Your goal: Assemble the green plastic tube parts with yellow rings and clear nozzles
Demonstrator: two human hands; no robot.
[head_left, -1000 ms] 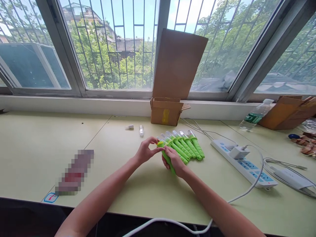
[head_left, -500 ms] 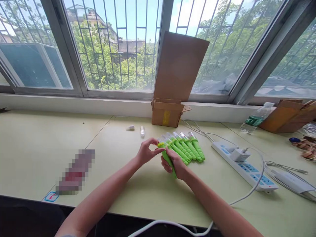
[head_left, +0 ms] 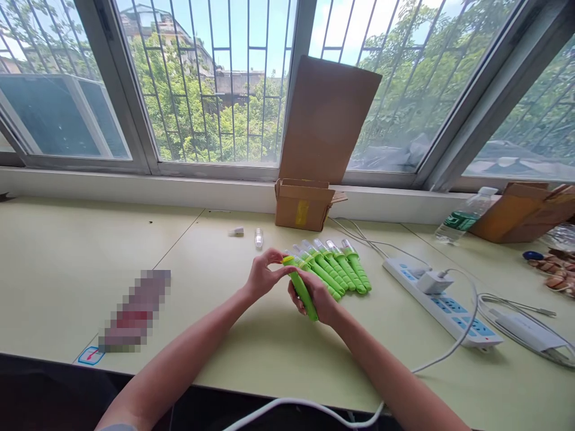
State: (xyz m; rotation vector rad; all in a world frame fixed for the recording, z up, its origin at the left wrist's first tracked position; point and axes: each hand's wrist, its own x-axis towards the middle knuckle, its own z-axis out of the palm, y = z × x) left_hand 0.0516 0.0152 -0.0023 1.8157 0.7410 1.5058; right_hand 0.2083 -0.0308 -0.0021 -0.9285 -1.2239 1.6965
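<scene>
A green tapered stick (head_left: pixel 302 296) with a yellow end slants between my hands, just above the table. My right hand (head_left: pixel 320 297) is closed around its body. My left hand (head_left: pixel 265 274) pinches at the yellow end, thumb and forefinger against it; the fingertips are partly hidden. Just beyond, several green ribbed sticks (head_left: pixel 335 270) with clear caps lie side by side in a fan. Further off, to the left, a small clear cap (head_left: pixel 259 238) stands near another small whitish piece (head_left: pixel 236 231) lying on its side.
An open cardboard box (head_left: pixel 300 206) stands by the window sill. On the right lie a white power strip (head_left: pixel 442 305) with cables, a white adapter (head_left: pixel 530 329), a water bottle (head_left: pixel 465 216) and another carton (head_left: pixel 510 212). A blurred-out item (head_left: pixel 135 311) lies left on the table (head_left: pixel 58 269).
The held stick and both hands have shifted slightly left, and the stick's yellow end has risen a little. Both hands keep their hold.
</scene>
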